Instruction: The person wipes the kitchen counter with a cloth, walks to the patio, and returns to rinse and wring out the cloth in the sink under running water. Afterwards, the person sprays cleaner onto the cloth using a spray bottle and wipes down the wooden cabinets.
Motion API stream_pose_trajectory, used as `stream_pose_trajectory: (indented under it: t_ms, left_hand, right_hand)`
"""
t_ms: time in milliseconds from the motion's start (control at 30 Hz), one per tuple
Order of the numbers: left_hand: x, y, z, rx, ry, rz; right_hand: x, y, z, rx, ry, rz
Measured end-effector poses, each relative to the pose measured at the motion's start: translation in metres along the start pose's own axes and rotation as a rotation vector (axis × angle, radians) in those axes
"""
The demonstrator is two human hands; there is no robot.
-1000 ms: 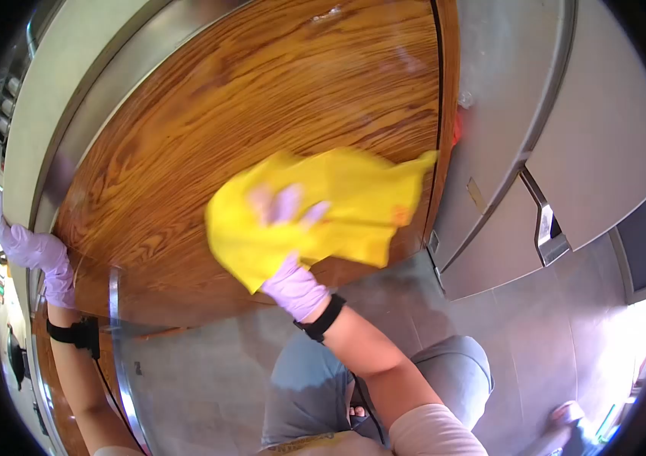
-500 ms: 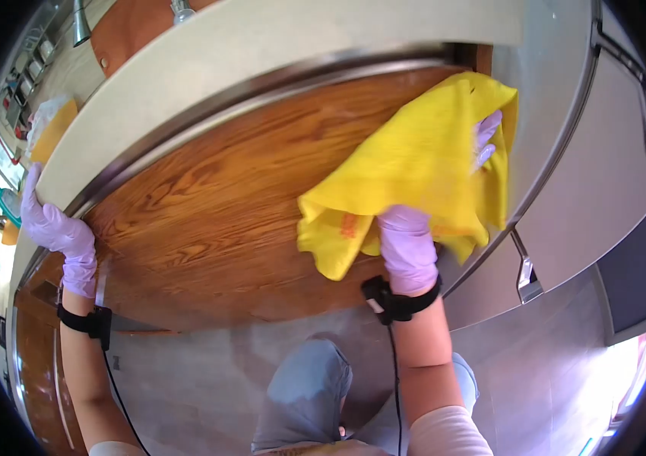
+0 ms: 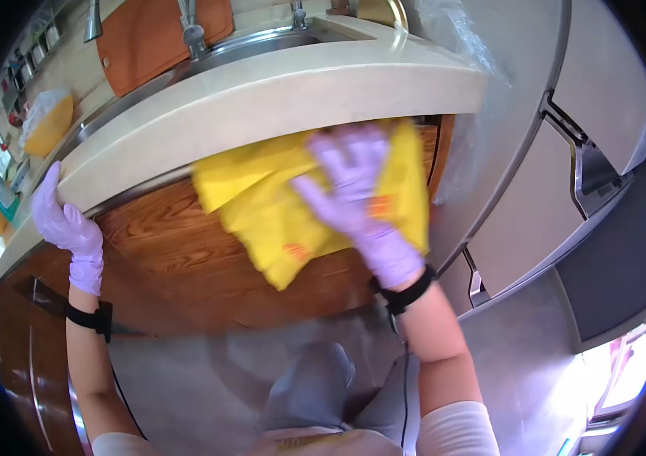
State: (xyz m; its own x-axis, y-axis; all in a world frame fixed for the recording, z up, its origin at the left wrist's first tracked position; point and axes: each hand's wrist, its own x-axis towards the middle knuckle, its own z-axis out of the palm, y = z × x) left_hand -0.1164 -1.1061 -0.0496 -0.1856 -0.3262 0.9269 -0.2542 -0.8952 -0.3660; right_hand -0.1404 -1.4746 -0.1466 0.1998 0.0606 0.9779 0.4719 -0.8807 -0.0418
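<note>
My right hand (image 3: 352,181), in a lilac glove, lies with fingers spread flat over a yellow cloth (image 3: 262,209). It presses the cloth against the upper part of a brown wood-grain cabinet front (image 3: 163,228), just under the countertop. Orange-red marks show on the cloth, and its lower corner hangs loose. The fingertips are blurred near the counter's underside. My left hand (image 3: 66,224), gloved alike, rests at the left of the countertop edge (image 3: 262,102), fingers stretched out and thumb apart. No object shows in it.
Above the counter are a metal sink (image 3: 262,47), a faucet (image 3: 194,34) and an orange-brown board (image 3: 129,49). A yellow container (image 3: 49,129) stands at the left. Tall grey cabinet doors (image 3: 520,243) with metal handles rise at the right, with clear plastic film (image 3: 467,45) beside them.
My right hand and the cloth have moved left, and the cloth now lies spread against the cabinet front. The view has shifted, showing more sink. My left hand stays at the counter edge.
</note>
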Motion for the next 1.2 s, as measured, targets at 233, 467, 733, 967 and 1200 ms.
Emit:
stream_pose_trajectory:
  t_ms: [233, 467, 733, 967, 1200]
  left_hand:
    - [-0.002, -0.009, -0.005, 0.034, -0.012, 0.013]
    - [0.000, -0.006, -0.003, 0.053, -0.022, 0.040]
    - [-0.003, -0.008, -0.002, 0.068, -0.034, 0.021]
    - [-0.004, -0.009, 0.000, 0.065, -0.032, 0.008]
    - [0.000, -0.010, -0.003, 0.074, -0.035, 0.014]
  right_hand:
    - [0.011, 0.022, -0.033, -0.265, 0.004, 0.041]
    - [0.022, -0.101, 0.045, -0.083, -0.056, 0.093]
    - [-0.009, 0.003, -0.020, -0.230, -0.155, 0.015]
    - [-0.027, 0.046, -0.034, -0.362, 0.020, 0.121]
    - [-0.134, 0.036, -0.001, -0.120, 0.008, 0.463]
